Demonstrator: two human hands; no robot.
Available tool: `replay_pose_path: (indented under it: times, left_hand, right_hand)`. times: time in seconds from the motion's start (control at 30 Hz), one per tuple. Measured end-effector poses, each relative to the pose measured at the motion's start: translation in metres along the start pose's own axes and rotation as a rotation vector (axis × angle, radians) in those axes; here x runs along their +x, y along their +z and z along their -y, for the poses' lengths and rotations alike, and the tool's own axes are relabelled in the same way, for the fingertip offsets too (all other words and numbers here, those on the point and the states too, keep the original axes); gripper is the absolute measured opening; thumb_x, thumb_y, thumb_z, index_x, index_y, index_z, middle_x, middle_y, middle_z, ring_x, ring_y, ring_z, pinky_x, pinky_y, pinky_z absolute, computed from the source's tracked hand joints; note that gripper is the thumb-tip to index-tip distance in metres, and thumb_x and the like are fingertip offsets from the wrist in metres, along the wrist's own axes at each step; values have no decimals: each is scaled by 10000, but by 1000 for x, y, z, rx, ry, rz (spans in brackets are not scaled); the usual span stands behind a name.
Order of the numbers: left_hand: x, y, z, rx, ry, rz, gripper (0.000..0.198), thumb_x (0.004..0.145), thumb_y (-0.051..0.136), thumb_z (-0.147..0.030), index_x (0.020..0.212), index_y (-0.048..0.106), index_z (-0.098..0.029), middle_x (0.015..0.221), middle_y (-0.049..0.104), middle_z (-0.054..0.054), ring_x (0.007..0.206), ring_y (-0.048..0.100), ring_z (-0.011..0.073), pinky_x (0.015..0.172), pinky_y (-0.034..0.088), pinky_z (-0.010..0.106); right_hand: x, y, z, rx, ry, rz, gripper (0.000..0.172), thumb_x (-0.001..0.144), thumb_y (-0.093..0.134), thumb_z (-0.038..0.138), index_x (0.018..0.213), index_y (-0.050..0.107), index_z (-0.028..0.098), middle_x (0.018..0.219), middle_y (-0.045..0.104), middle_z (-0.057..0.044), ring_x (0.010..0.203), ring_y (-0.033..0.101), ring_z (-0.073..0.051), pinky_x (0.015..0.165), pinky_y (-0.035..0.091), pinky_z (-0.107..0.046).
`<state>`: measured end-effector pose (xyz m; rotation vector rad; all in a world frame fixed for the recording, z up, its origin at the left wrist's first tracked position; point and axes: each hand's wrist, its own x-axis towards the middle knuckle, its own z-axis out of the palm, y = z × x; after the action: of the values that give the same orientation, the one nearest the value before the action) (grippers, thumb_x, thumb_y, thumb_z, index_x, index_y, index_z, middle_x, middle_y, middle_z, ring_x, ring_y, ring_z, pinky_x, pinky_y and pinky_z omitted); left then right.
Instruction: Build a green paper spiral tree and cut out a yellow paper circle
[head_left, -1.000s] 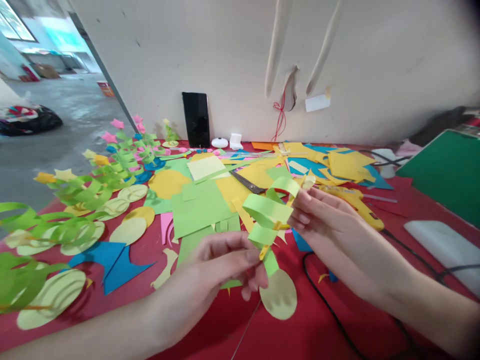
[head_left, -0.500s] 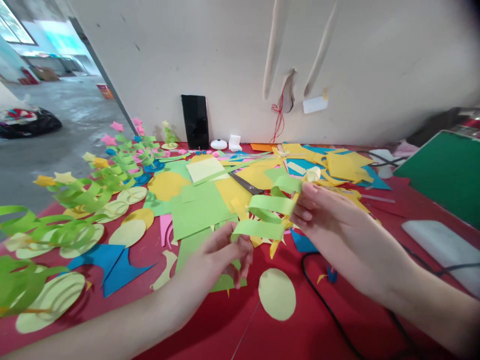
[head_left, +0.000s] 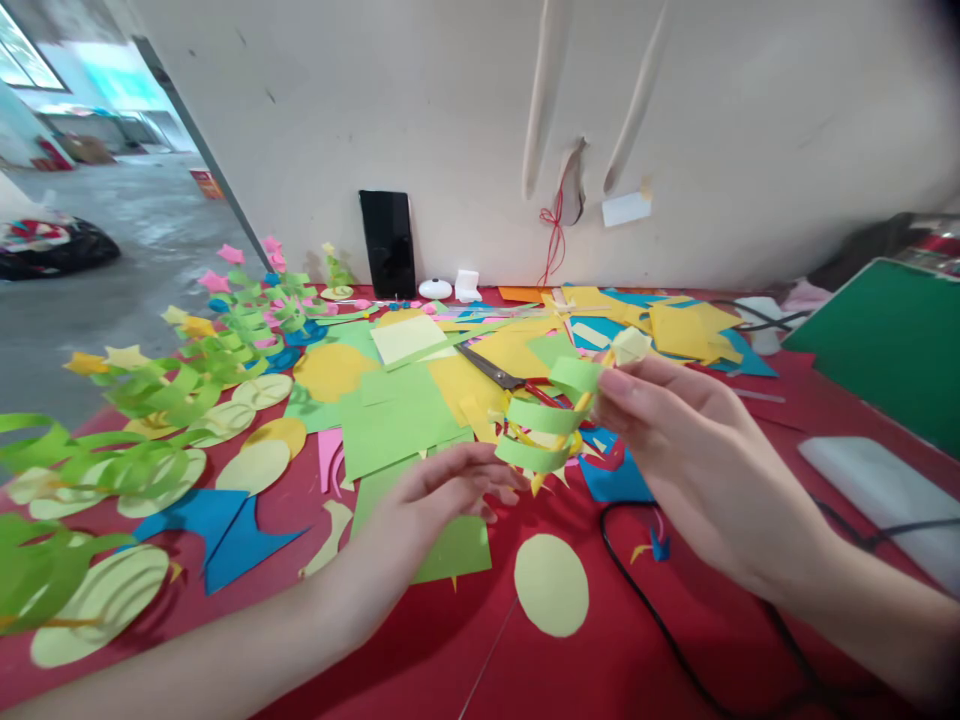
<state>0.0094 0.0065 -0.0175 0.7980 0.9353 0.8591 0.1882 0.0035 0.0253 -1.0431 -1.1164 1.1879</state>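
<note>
My right hand (head_left: pixel 667 440) pinches a paper spiral tree, a curled light-green strip (head_left: pixel 537 418) around a thin yellow stem, near its top. A pale yellow paper star (head_left: pixel 631 346) sits at the tip, just above my thumb. My left hand (head_left: pixel 457 482) reaches toward the spiral's lower end with its fingers stretched out and slightly apart. I cannot tell whether its fingertips touch the strip. Below both hands a pale yellow paper oval (head_left: pixel 551 585) lies flat on the red table (head_left: pixel 420 660). Scissors (head_left: pixel 491 370) with red handles rest behind the spiral, partly hidden.
Several finished spiral trees with stars (head_left: pixel 165 385) stand along the left side. Green paper sheets (head_left: pixel 397 425), yellow scraps (head_left: pixel 694 335) and blue pieces (head_left: pixel 225 535) cover the middle. A phone (head_left: pixel 388 245) leans on the wall. A black cable (head_left: pixel 637 590) runs at right.
My left hand has straightened its fingers and moved slightly right, away from the strip it was touching. The green spiral has drawn up tighter around the stem, still in my right hand.
</note>
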Motion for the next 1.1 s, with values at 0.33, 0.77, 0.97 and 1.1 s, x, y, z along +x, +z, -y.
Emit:
replay_pose_path:
  times: [0.33,0.77,0.97,1.1]
  left_hand:
    - [-9,0,-4,-215,-72,194,260,700,561,-19,774,700,-226,883,704,-26,925,607,154,876,439,261]
    - [-11,-3,-2,-233,-22,412,335,738,519,-43,890,690,-289,952,683,-110,994,564,106,848,418,166]
    - [-14,-3,-4,-117,-29,406,421,686,481,-41,975,656,-291,1029,650,-81,1093,491,176,941,332,266]
    - [-12,-3,-4,-52,5,427,497,670,453,-29,1086,599,-257,1159,586,-63,1229,343,190,1009,245,279]
  right_hand:
    - [-2,2,-2,5,4,81,52,787,608,269,786,645,234,749,535,22,716,504,-91,674,441,-184]
    - [-3,2,-1,6,29,99,60,784,602,280,730,599,255,787,539,7,766,509,-146,670,427,-248]
    - [-5,3,-3,26,48,112,55,781,613,272,746,595,234,778,527,17,753,501,-115,690,428,-219]
    - [-6,4,-6,28,69,122,60,783,613,278,768,590,224,770,533,19,751,511,-105,678,436,-200]
